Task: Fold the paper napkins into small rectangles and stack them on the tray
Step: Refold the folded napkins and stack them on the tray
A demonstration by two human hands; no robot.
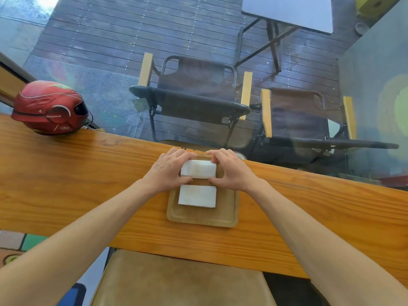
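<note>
A square wooden tray lies on the narrow wooden counter. Two white folded napkin stacks rest on it. The far napkin stack sits at the tray's back part. My left hand grips its left end with thumb and fingers. My right hand grips its right end the same way. The near napkin stack lies untouched just in front, with a narrow gap between the two stacks.
A red helmet sits at the counter's far left. Beyond the counter a glass pane shows two folding chairs and a table on a dark deck. A padded stool seat is below the counter's near edge.
</note>
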